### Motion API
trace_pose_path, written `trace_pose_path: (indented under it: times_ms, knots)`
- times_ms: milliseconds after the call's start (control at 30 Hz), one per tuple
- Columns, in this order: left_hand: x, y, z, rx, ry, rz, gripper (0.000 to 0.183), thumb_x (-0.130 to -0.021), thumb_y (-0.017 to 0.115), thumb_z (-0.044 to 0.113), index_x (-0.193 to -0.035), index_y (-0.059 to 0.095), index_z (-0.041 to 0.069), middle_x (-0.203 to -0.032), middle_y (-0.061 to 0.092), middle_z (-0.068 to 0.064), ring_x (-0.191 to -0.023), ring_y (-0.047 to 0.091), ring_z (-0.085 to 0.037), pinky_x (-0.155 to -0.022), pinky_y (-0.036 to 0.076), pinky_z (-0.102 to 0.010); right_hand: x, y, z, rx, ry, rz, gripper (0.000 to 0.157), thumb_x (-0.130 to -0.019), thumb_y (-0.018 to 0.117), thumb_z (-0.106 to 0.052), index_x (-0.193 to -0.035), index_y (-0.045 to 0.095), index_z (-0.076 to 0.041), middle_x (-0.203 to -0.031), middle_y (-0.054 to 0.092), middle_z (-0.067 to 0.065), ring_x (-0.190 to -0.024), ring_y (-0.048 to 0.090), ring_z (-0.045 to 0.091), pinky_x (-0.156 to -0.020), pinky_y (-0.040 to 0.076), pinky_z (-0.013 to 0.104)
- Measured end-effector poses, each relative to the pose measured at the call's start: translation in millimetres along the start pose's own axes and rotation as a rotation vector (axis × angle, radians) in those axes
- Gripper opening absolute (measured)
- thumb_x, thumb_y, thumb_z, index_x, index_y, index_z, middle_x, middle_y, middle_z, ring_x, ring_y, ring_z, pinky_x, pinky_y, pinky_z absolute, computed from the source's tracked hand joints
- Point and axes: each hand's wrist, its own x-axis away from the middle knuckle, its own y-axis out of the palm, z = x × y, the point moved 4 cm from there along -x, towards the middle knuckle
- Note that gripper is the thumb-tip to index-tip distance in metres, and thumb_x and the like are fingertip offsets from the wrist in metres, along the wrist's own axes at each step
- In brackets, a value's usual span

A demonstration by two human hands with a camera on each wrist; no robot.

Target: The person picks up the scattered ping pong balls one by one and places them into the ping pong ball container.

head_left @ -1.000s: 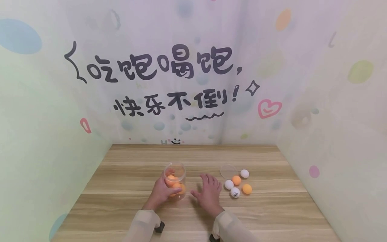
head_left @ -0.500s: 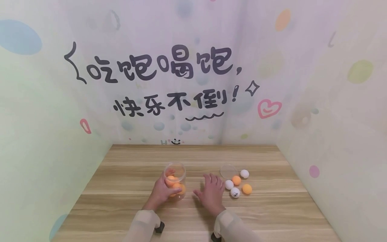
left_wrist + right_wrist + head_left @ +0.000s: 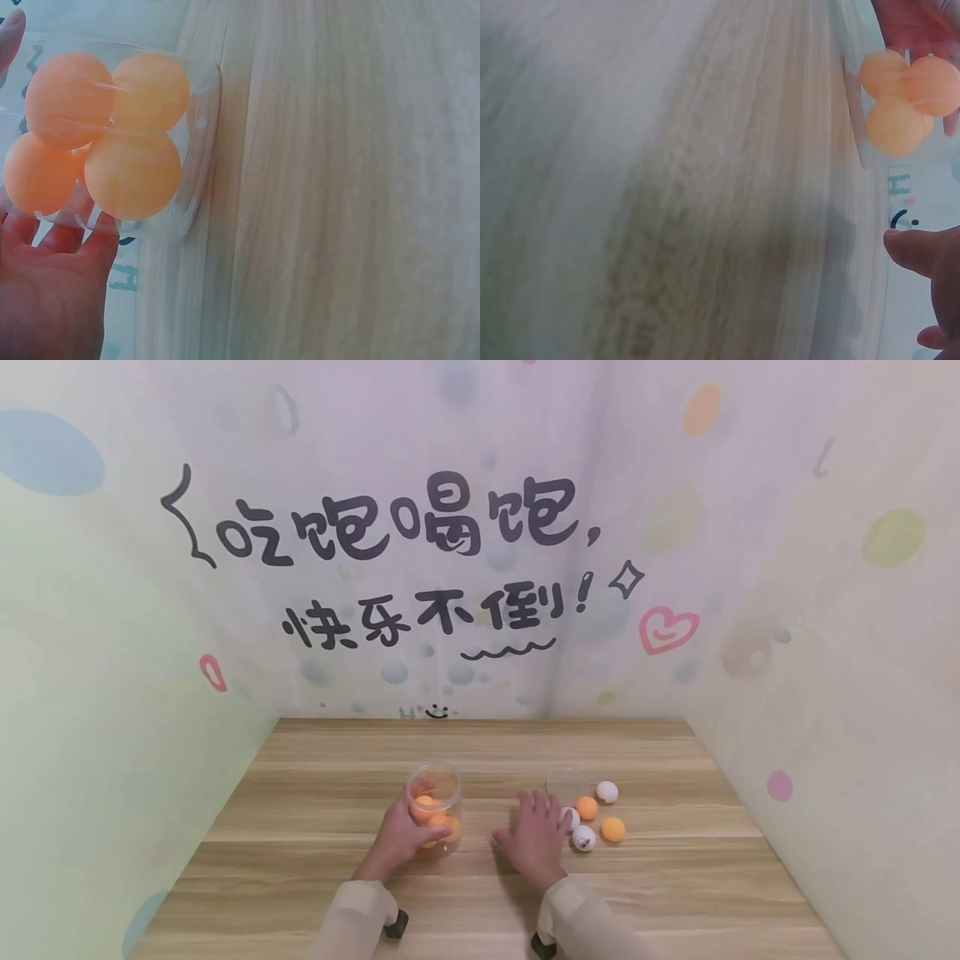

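A clear plastic jar [image 3: 447, 793] with several orange ping-pong balls [image 3: 132, 175] inside stands upright on the table. My left hand [image 3: 401, 837] grips it from the left side, thumb across the front and fingers curled round the back. To the right, my right hand [image 3: 536, 843] holds nothing, its fingers spread and relaxed over the table. Its fingertips are beside a white ping-pong ball [image 3: 574, 819], partly hiding it; whether they touch cannot be told. Another white ball [image 3: 583, 838] with a dark print lies just right of that hand.
Past the right hand lie an orange ball [image 3: 587, 807], a yellow-orange ball [image 3: 612, 829] and a white ball [image 3: 607, 792]. A clear round lid [image 3: 566, 783] lies flat behind them. The wooden table [image 3: 322, 752] meets printed walls at the back and sides.
My right hand has moved right, away from the jar and up to the loose balls, now covering part of one white ball. My left hand and the jar have stayed in place.
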Motion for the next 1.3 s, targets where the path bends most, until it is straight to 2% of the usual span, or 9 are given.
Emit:
trace_pose_path:
  times_ms: [300, 600, 867, 1133, 1300]
  knots:
    - [1.2, 1.0, 0.8, -0.004, -0.007, -0.005, 0.089, -0.065, 0.091, 0.010, -0.140, 0.043, 0.015, -0.141, 0.050, -0.008, -0.120, 0.053, -0.026, -0.100, 0.044, -0.038, -2, 5.7, 11, 0.004, 0.068, -0.063, 0.083, -0.072, 0.082, -0.045, -0.137, 0.047, -0.005, -0.143, 0.042, 0.024, -0.139, 0.018, 0.047, -0.108, -0.003, 0.068]
    - [0.0, 1.1, -0.3, -0.023, 0.018, 0.006, 0.089, -0.065, 0.091, 0.010, -0.140, 0.042, 0.012, -0.140, 0.051, -0.010, -0.120, 0.053, -0.027, -0.097, 0.046, -0.032, -3, 7.8, 16, 0.018, 0.085, -0.073, 0.082, -0.073, 0.081, -0.046, -0.137, 0.047, -0.006, -0.143, 0.042, 0.022, -0.139, 0.019, 0.046, -0.108, 0.000, 0.069]
    - [-0.3, 1.3, -0.9, -0.010, 0.000, 0.000, 0.090, -0.066, 0.090, 0.009, -0.141, 0.042, 0.013, -0.140, 0.050, -0.009, -0.121, 0.052, -0.025, -0.099, 0.045, -0.033, -2, 10.1, 14, -0.008, 0.076, -0.059, 0.077, -0.074, 0.081, -0.042, -0.135, 0.049, -0.007, -0.140, 0.044, 0.022, -0.138, 0.020, 0.046, -0.108, 0.002, 0.068]
    - [0.1, 1.3, 0.3, -0.019, 0.024, 0.004, 0.091, -0.064, 0.091, 0.010, -0.140, 0.042, 0.012, -0.139, 0.052, -0.011, -0.120, 0.053, -0.028, -0.098, 0.046, -0.034, -3, 9.8, 15, 0.004, 0.078, -0.046, 0.079, -0.072, 0.082, -0.043, -0.134, 0.050, -0.008, -0.141, 0.043, 0.021, -0.138, 0.021, 0.044, -0.107, 0.008, 0.067]
    - [1.0, 1.1, 1.1, -0.011, 0.010, 0.000, 0.091, -0.065, 0.090, 0.009, -0.141, 0.041, 0.012, -0.141, 0.050, -0.010, -0.121, 0.052, -0.027, -0.100, 0.045, -0.036, -2, 8.1, 13, -0.008, 0.062, -0.024, 0.077, -0.072, 0.082, -0.041, -0.133, 0.051, -0.007, -0.139, 0.044, 0.021, -0.136, 0.024, 0.044, -0.106, 0.012, 0.067]
